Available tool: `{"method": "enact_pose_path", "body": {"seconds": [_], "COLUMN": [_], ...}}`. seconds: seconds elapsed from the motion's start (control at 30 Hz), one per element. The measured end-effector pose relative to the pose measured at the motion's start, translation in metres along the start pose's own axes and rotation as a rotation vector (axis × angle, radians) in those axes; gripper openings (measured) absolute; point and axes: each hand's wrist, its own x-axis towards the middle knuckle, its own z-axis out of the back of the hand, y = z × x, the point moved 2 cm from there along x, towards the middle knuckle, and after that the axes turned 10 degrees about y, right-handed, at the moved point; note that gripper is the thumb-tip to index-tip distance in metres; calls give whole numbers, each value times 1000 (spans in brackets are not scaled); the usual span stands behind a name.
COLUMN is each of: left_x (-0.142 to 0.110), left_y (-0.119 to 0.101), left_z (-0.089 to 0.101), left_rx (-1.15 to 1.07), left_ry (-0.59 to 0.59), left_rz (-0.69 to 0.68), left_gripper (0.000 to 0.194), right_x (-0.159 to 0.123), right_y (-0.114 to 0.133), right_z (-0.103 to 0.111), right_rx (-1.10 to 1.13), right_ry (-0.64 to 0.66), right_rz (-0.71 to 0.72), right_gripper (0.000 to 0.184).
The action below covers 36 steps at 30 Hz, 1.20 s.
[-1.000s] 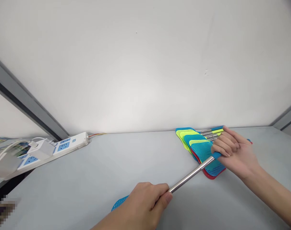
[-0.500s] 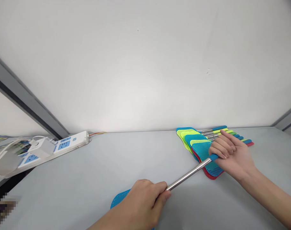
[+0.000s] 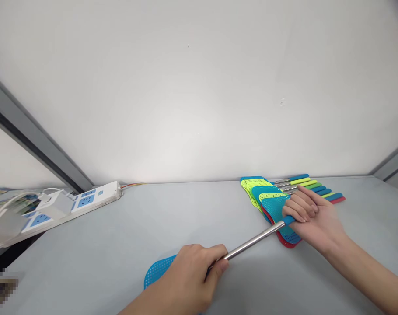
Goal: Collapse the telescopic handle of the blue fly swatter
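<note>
Both my hands hold one blue fly swatter (image 3: pixel 254 242) with a telescopic metal shaft. My right hand (image 3: pixel 312 214) is wrapped round its blue handle, palm turned up. My left hand (image 3: pixel 202 273) grips the shaft's lower end near the head, and my hand and wrist partly cover the blue perforated head (image 3: pixel 158 272). Behind my right hand lies a fanned stack of fly swatters (image 3: pixel 274 203) in blue, yellow-green and red, their handles pointing right. My right hand hides part of that stack.
A white power strip (image 3: pixel 103 194) with plugs and cables runs along the left of the grey table (image 3: pixel 97 258). A white wall panel (image 3: pixel 199 109) rises behind the table, with grey frame posts at either side.
The swatter and both hands have shifted slightly left in view. More of the swatter's blue head shows beside my left hand. Both grips stay the same.
</note>
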Motion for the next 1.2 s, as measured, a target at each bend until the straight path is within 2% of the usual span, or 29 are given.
{"method": "enact_pose_path", "body": {"seconds": [0.17,0.3,0.4,0.53,0.63,0.97,1.2], "left_x": [2,4,6,10,11,14,15], "left_y": [5,3,-1,-4,-2,7,11], "left_z": [-2,-4,-7,-14,-18,-22,-22], "left_rx": [67,233,351,462,521,506,472], "left_ry": [-16,-69,-66,-56,-105,-193,-189], "left_rz": [14,30,18,-15,-25,-48,66], "left_gripper": [30,27,23,15,12,20,33], "right_x": [-3,-5,-6,-4,-3,-3,-1], "right_y": [-4,-6,-7,-10,-13,-16,-17], "right_z": [3,6,10,14,11,4,9], "right_rx": [15,-15,-50,-120,-114,1,27], "right_ry": [-157,-212,-257,-290,-327,-359,-383], "right_rz": [14,48,52,71,85,39,-55], "right_gripper": [38,37,37,37,37,34,33]}}
